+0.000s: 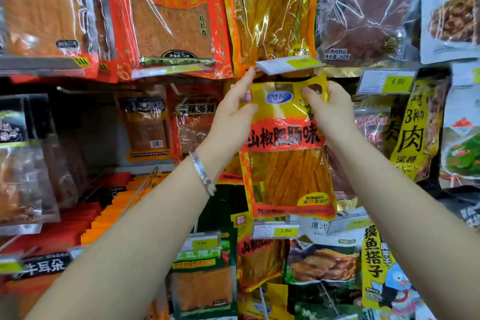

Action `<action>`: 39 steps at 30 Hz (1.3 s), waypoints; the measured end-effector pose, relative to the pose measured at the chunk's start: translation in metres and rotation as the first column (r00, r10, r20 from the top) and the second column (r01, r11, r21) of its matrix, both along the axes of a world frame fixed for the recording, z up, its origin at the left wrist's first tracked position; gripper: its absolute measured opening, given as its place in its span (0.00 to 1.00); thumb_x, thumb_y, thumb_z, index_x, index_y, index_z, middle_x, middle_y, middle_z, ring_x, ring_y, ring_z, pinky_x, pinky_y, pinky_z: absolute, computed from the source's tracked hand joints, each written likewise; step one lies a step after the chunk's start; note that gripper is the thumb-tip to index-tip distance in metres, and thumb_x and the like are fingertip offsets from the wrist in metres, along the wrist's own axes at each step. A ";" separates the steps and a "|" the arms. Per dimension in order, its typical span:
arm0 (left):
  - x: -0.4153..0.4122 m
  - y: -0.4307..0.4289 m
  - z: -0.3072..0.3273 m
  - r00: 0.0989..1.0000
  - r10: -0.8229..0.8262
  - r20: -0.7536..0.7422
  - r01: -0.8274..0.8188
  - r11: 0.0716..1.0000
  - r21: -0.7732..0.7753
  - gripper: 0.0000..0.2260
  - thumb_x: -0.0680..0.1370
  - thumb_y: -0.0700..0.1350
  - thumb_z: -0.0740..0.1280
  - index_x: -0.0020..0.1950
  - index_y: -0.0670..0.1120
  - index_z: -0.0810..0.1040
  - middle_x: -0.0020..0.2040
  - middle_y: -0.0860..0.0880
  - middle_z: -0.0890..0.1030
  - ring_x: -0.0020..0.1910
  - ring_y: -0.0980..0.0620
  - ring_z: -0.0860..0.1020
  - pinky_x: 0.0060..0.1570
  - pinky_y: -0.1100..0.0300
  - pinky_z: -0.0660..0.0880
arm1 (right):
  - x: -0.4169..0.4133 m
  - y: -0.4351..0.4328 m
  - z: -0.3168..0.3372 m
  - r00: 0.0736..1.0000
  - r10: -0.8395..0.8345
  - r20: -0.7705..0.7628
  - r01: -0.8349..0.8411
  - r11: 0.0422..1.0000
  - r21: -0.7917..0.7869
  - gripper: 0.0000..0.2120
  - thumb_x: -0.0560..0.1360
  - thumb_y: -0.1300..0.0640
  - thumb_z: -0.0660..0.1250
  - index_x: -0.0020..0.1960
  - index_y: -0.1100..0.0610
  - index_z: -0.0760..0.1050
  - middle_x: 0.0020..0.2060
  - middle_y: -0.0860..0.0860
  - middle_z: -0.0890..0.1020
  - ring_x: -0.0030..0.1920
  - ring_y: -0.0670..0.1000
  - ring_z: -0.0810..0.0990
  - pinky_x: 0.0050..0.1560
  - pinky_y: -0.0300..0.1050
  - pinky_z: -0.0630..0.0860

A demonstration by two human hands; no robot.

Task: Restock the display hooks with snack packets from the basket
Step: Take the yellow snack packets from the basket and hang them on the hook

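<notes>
Nearest the camera, two bare forearms rise from the bottom corners and converge on one spot, the left wrist wearing a silver bracelet point(204, 173). The left hand point(231, 114) lies along the left edge of the snack packet point(285, 138) with its fingers long and nearly straight. Its thumb rests against that edge and its index fingertip reaches up to touch the corner of the price tag point(285, 64); whether any finger grips from behind cannot be told. The right hand point(332, 109) does the holding, pinching the packet's upper right corner with the thumb on the front and curled fingers behind. The packet hangs between the two hands with its long axis upright, its top edge just under the tag and the rest dropping below both wrists. The move ahead likely turns on that small gap: the hook itself is hidden behind the tag, so the top must go up and onto the prong, and the left index finger is the nearer guide. The packet is glossy and crinkled, yellow at the top with a blue oval logo. A red band with bold black characters crosses its middle, above a clear window showing orange-brown strips. Farther back, an orange packet point(272, 15) hangs on the row above, and a packet of the same kind point(259, 260) hangs on the row below. The basket is not in view.
</notes>
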State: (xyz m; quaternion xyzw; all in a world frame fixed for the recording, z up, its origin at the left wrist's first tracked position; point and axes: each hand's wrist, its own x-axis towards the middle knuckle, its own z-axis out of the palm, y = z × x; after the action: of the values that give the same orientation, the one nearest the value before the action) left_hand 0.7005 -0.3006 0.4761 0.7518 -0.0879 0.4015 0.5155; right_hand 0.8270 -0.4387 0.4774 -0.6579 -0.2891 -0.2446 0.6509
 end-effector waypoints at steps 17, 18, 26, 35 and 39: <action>0.048 0.046 -0.119 0.874 0.470 -0.124 -0.283 0.700 0.656 0.36 0.76 0.49 0.62 0.76 0.60 0.43 0.75 0.57 0.33 0.75 0.52 0.35 0.73 0.42 0.43 | 0.014 0.017 -0.111 0.641 -0.268 0.720 0.655 0.680 -0.330 0.25 0.75 0.54 0.68 0.70 0.59 0.69 0.71 0.61 0.67 0.70 0.63 0.66 0.67 0.61 0.64; 0.050 0.048 -0.124 0.860 0.492 -0.135 -0.286 0.684 0.671 0.37 0.76 0.49 0.63 0.76 0.61 0.41 0.74 0.58 0.31 0.74 0.51 0.34 0.72 0.41 0.44 | 0.018 0.020 -0.119 0.661 -0.231 0.714 0.650 0.651 -0.392 0.26 0.75 0.53 0.68 0.71 0.58 0.68 0.71 0.61 0.67 0.71 0.63 0.66 0.68 0.61 0.64; 0.066 0.055 -0.128 0.797 0.558 -0.230 -0.219 0.622 0.752 0.39 0.74 0.51 0.65 0.76 0.59 0.43 0.75 0.52 0.31 0.75 0.43 0.36 0.71 0.36 0.51 | 0.031 0.040 -0.114 0.823 -0.176 0.540 0.536 0.551 -0.639 0.29 0.78 0.53 0.60 0.76 0.58 0.56 0.76 0.59 0.55 0.75 0.59 0.58 0.69 0.56 0.61; 0.005 0.039 -0.133 0.876 0.458 -0.150 -0.335 0.803 0.493 0.13 0.76 0.42 0.65 0.60 0.46 0.78 0.63 0.48 0.75 0.65 0.56 0.68 0.63 0.71 0.59 | -0.042 0.034 -0.121 0.924 -0.011 0.382 0.251 0.772 -0.584 0.14 0.76 0.49 0.63 0.60 0.52 0.75 0.44 0.47 0.79 0.46 0.54 0.77 0.45 0.48 0.73; -0.077 0.036 -0.182 0.866 0.477 -0.150 -0.437 0.868 0.235 0.08 0.75 0.48 0.63 0.53 0.57 0.76 0.49 0.63 0.74 0.49 0.65 0.72 0.49 0.73 0.68 | -0.095 0.039 -0.178 0.955 0.197 0.223 -0.011 0.773 -0.634 0.11 0.75 0.48 0.62 0.56 0.48 0.74 0.34 0.40 0.73 0.33 0.42 0.72 0.29 0.35 0.66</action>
State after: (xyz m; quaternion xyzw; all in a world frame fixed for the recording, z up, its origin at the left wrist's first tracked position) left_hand 0.6232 -0.2649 0.2944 0.8344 0.1078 0.4233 0.3360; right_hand 0.7323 -0.4000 0.2997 -0.7785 -0.4781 -0.1875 0.3608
